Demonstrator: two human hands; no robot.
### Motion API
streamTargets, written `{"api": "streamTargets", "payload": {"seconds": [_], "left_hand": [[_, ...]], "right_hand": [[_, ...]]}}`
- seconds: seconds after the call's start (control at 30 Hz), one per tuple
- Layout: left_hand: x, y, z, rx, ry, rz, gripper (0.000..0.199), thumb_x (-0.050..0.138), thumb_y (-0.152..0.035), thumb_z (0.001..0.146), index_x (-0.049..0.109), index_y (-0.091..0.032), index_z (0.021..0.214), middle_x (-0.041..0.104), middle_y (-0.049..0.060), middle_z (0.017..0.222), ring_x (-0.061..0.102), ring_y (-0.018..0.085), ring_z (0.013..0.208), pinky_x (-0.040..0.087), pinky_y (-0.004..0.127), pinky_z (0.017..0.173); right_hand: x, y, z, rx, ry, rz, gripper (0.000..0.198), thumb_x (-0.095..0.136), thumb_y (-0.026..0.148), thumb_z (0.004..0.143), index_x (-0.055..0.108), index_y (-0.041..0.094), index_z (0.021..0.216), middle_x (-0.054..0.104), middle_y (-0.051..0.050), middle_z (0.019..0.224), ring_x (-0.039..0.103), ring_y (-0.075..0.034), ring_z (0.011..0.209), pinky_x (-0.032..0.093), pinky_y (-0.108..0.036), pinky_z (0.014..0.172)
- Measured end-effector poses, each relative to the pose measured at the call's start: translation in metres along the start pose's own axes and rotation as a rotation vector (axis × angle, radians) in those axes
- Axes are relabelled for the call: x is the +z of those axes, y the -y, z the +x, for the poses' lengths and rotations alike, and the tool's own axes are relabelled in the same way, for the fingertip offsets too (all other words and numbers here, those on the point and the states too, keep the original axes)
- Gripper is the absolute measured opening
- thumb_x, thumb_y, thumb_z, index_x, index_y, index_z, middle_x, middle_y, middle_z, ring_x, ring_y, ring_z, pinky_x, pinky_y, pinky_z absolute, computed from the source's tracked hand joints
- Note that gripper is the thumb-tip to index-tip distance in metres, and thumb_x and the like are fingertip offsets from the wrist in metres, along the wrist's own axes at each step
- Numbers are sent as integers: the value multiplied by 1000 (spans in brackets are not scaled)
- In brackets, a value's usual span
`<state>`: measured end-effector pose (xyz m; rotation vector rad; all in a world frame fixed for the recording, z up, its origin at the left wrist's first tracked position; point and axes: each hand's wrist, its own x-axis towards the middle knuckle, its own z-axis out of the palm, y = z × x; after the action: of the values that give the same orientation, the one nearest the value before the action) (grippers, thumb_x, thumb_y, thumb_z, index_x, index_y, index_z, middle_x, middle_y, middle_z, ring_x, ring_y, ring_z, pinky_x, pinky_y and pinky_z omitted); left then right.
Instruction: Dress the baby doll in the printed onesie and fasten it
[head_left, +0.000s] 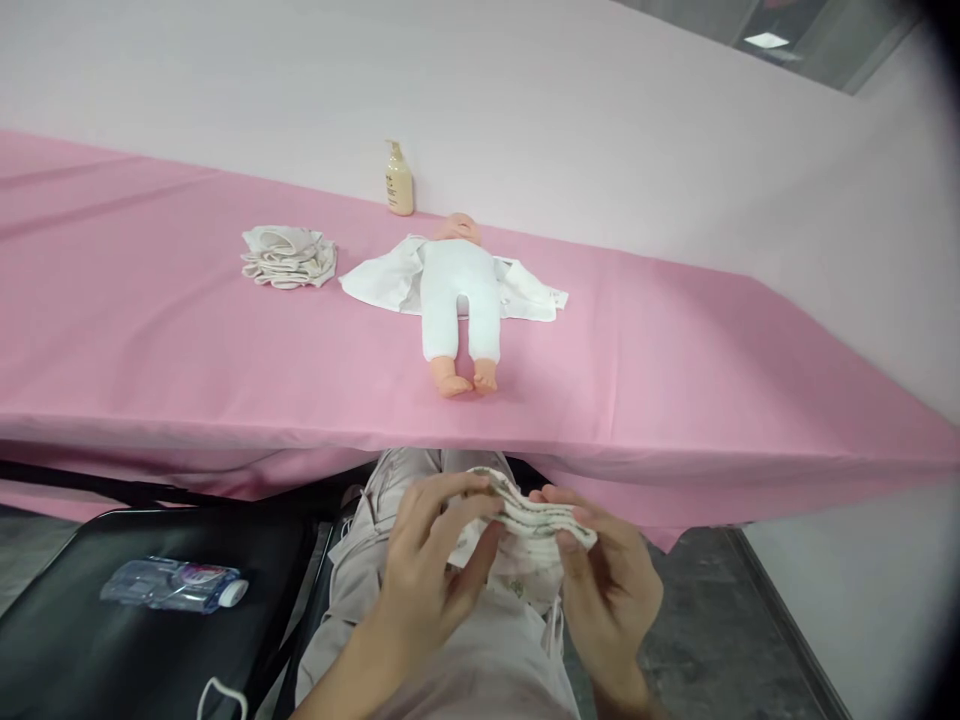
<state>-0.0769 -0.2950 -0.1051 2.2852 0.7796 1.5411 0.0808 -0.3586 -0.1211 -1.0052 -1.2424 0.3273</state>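
Observation:
Over my lap I hold a folded, cream-coloured cloth [529, 540] with a faint print, its stacked layers edge-up. My left hand [442, 550] pinches the cloth's left end between thumb and fingers. At the other end, my right hand [604, 570] grips the layers, thumb in front and fingers behind. Beyond my hands, a baby doll [460, 290] with a white body lies on its back on the pink-covered table [555, 400], feet toward me. A white baby shirt [386, 275] is spread beneath the doll, its sleeves out to both sides.
A stack of folded cloths [289, 257] lies left of the doll. Behind it, a pump bottle [400, 182] stands against the white wall. To my left, a plastic bottle [176, 585] lies on a black chair [150, 660], with a white cord loop [223, 688] near the chair's front.

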Motion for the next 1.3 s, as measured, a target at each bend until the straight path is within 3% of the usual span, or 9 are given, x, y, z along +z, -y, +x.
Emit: {"api": "streamTargets", "payload": {"seconds": [0.23, 0.43, 0.67, 0.77, 0.87, 0.97, 1.07, 1.17, 1.3], "left_hand": [[2, 19, -2, -22, 142, 182, 11, 67, -14, 90, 62, -18, 100, 61, 12, 116, 58, 24, 111, 48, 38, 95], [-16, 16, 3, -136, 168, 6, 10, 65, -14, 89, 59, -21, 84, 62, 11, 122, 63, 21, 107, 54, 33, 88], [-22, 3, 11, 105, 187, -253, 18, 67, -13, 89, 54, -21, 82, 72, 2, 87, 69, 16, 86, 51, 37, 104], [-16, 5, 8, -31, 202, -289, 15, 70, -14, 88, 57, -21, 93, 71, 6, 95, 70, 16, 88, 58, 28, 85], [-6, 7, 3, -253, 269, -365, 35, 75, -14, 82, 60, -20, 113, 72, 8, 105, 72, 19, 94, 59, 26, 78], [0, 3, 1, -454, 262, -519, 15, 74, -15, 83, 66, -17, 96, 74, 3, 85, 72, 17, 76, 57, 23, 68], [0, -5, 5, -423, 146, -566, 9, 75, -17, 84, 66, -16, 81, 70, 1, 73, 67, 14, 65, 53, 21, 60], [-1, -10, 11, -266, 111, -575, 7, 75, -17, 85, 69, -18, 89, 71, 1, 78, 66, 13, 67, 52, 21, 63], [8, -9, 8, -347, 118, -604, 32, 79, -25, 82, 67, -22, 112, 73, 3, 97, 68, 16, 83, 55, 24, 74]], "right_hand": [[-10, 1, 12, 34, 13, 45, 32, 58, 3, 94, 68, 26, 113, 75, -7, 118, 75, -24, 104, 65, -36, 82], [-28, 0, 18, -12, 124, -104, 14, 67, 13, 90, 74, 24, 96, 79, -9, 108, 78, -25, 92, 67, -36, 74], [-33, 2, 27, -63, 107, -129, 18, 67, 9, 89, 72, 25, 96, 79, -9, 106, 77, -24, 93, 67, -33, 69], [-34, 4, 28, -65, 154, -23, 28, 64, 1, 88, 70, 25, 101, 78, -8, 109, 77, -22, 95, 67, -31, 70], [-37, 5, 27, -65, 204, 90, 36, 62, -4, 87, 69, 26, 106, 78, -6, 111, 77, -21, 97, 66, -30, 71], [-43, 8, 29, -70, 224, 65, 46, 66, -3, 85, 66, 27, 120, 78, -6, 110, 76, -21, 98, 66, -30, 73], [-48, 14, 35, 13, 315, -11, 67, 74, 11, 85, 51, 29, 145, 75, -8, 116, 76, -22, 96, 66, -32, 74], [-47, 21, 42, 64, 478, -43, 78, 78, 28, 86, 40, 34, 154, 77, -4, 111, 76, -20, 82, 66, -31, 70], [-46, 26, 44, -57, 307, -216, 44, 80, 25, 82, 69, 31, 124, 79, 0, 91, 73, -18, 66, 61, -27, 59]]}}
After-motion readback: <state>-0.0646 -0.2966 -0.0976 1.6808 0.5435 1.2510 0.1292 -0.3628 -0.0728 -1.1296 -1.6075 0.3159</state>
